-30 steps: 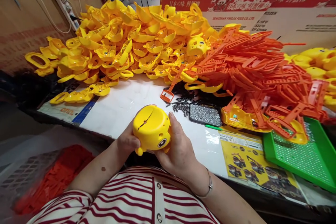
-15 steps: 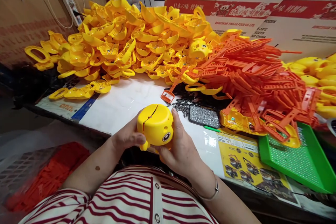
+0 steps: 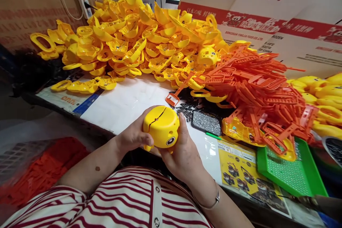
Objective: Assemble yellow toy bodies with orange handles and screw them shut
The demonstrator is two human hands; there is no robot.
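One yellow toy is sitting between the left hand and the right hand; fingers of both are holding its opposite sides, so neither is lying nearer. Its dark seam is running obliquely, from near the left thumb to the far right.

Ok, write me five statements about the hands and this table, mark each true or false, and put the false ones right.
1. The left hand and the right hand both hold the yellow toy. True.
2. The bracelet is on the left wrist. False: it is on the right wrist.
3. A dark line crosses the toy's flat end. True.
4. The green tray stands at the table's left end. False: it is on the right side.
5. Small black pieces lie scattered near the speckled pad. True.
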